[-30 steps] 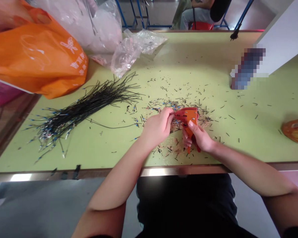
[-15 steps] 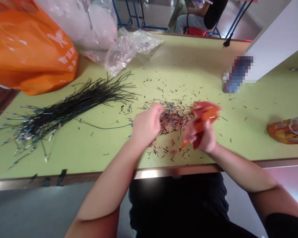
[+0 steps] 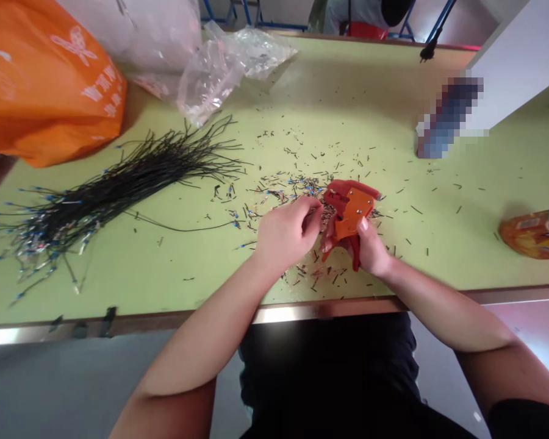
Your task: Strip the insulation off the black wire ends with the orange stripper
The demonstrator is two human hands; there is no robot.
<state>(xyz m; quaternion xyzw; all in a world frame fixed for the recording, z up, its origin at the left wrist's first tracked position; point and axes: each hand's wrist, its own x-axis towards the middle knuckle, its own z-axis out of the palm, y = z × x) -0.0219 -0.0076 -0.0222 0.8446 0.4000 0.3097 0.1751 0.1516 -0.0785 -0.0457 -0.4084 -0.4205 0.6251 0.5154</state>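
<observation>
Gripping an orange-red wire stripper (image 3: 350, 210), the right hand (image 3: 370, 247) holds it up over the middle of the tabletop (image 3: 370, 91). Its fingers are pressed closed around the handles and the thumb lies on the tool's face, a hold that seems meant to turn the tool's head toward the other hand. The left hand (image 3: 286, 235) sits just beside that head, its fingers curled and pinched together. Whatever they pinch is hidden, though a thin wire seems likely.

Right under both hands lies a scatter of cut wire scraps (image 3: 308, 186), thickest just left of the tool and thinning across the green surface. Farther left, a loose sheaf of black wires (image 3: 132, 180) with blue-crimped ends lies fanned out, its tips pointing away from the scraps, handy for the left hand. Behind it are a crumpled clear plastic bag (image 3: 210, 79) and an orange plastic bag (image 3: 46, 79). An orange packet (image 3: 537, 235) rests at the right edge, and a seated person (image 3: 357, 12) is beyond the far side.
</observation>
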